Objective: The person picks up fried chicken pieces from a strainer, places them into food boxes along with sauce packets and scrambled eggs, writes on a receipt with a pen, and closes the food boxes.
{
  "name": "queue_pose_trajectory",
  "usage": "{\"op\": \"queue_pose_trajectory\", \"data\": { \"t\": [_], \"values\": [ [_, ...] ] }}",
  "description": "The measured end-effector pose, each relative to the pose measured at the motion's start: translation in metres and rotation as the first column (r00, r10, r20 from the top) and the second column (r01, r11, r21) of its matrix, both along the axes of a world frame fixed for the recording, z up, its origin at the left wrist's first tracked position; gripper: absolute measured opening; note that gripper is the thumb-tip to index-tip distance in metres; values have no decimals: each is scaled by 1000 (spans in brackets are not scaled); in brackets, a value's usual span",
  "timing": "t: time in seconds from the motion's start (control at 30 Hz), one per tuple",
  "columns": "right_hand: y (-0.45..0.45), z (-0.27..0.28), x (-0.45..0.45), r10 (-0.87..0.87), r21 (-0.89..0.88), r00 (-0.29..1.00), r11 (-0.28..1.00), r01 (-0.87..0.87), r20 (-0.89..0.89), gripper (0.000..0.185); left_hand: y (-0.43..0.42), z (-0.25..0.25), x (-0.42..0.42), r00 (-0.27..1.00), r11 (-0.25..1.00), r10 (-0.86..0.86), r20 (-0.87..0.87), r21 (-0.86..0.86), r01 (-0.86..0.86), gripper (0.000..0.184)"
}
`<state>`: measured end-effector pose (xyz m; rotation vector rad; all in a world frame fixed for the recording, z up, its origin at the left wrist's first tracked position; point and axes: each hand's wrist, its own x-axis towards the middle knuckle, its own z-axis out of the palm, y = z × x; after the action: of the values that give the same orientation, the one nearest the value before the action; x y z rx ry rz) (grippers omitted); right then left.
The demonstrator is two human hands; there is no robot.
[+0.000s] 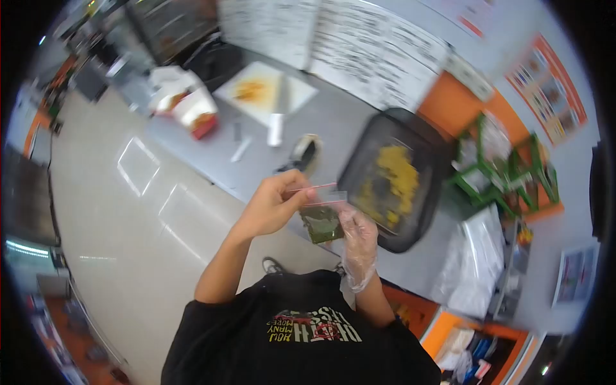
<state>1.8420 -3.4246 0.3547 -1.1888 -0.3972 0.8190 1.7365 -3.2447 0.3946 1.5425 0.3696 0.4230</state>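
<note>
My left hand [276, 204], bare, pinches the top edge of a small clear zip bag [322, 224] at its upper left, near the red seal line. Something dark green fills the lower part of the bag. My right hand [360, 239] wears a clear plastic glove, and its fingers close on the bag's right side. The bag hangs upright between both hands, in front of the counter's edge. Just beyond it, a black tray [428, 215] holds yellow food pieces [399, 174]. A dark oval object with a pale rim [308, 151] lies on the counter past my left hand.
On the grey counter [247, 168] are a white cutting board [308, 94] with a knife [276, 127] and a red-and-white box [200, 114]. To the right stand green baskets [475, 179] and clear plastic bags [471, 260]. An orange shelf unit [443, 328] is below.
</note>
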Motion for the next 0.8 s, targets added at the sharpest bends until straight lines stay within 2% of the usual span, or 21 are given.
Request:
{"op": "queue_pose_trajectory", "data": {
  "t": [0.03, 0.1, 0.17, 0.23, 0.33, 0.37, 0.4, 0.47, 0.5, 0.53, 0.63, 0.67, 0.7, 0.73, 0.77, 0.8],
  "values": [
    [27, -12, -19, 54, 22, 998, 998, -53, -25, 22, 21, -12, -34, 992, 993, 111, 65, -55, -107, 13],
    [73, -46, -50, 164, 52, 983, 986, -160, -87, 21, 54, -25, -92, 955, 943, 297, -4, -158, -294, 13],
    [118, -46, -89, 275, 102, 944, 960, -260, -184, 19, 81, -27, -136, 884, 854, 465, -52, -235, -463, 13],
    [162, -47, -119, 338, 163, 901, 939, -303, -272, 19, 112, -47, -173, 857, 843, 507, -90, -155, -515, 15],
    [218, -56, -142, 486, -19, 869, 872, -490, -97, 19, 149, -50, -192, 804, 786, 579, -138, -168, -595, 17],
    [236, -59, -145, 538, -86, 842, 838, -539, -39, 19, 165, -58, -196, 784, 754, 610, -117, -219, -620, 17],
    [253, -55, -148, 527, -63, 843, 843, -535, -107, 17, 186, -66, -202, 762, 722, 641, -94, -264, -640, 17],
    [288, -83, -133, 574, -54, 811, 812, -582, -114, 16, 231, -70, -214, 734, 671, 674, -88, -344, -657, 15],
    [304, -96, -125, 598, -47, 792, 794, -607, -123, 16, 255, -71, -218, 717, 621, 692, -81, -439, -649, 16],
    [320, -101, -121, 563, -4, 776, 809, -588, -285, 13, 279, -70, -221, 697, 563, 713, -78, -528, -635, 17],
    [380, -104, -116, 462, -169, 887, 872, -460, -30, 11, 343, -70, -237, 702, 404, 691, -171, -715, -571, 29],
    [396, -96, -116, 474, -258, 847, 872, -415, 242, 7, 360, -71, -241, 712, 353, 671, -206, -756, -551, 32],
    [415, -88, -112, 465, -258, 774, 885, -388, 429, 6, 374, -71, -244, 726, 298, 644, -241, -795, -528, 34],
    [436, -83, -107, 438, -258, 672, 898, -356, 597, 6, 388, -70, -247, 729, 312, 642, -238, -787, -532, 32],
    [454, -82, -104, 403, -262, 543, 910, -321, 737, 5, 407, -76, -251, 735, 357, 634, -239, -752, -553, 32],
    [472, -83, -104, 331, -207, 608, 941, -267, 722, 6, 423, -88, -257, 741, 396, 626, -244, -719, -571, 31]
  ]
}}
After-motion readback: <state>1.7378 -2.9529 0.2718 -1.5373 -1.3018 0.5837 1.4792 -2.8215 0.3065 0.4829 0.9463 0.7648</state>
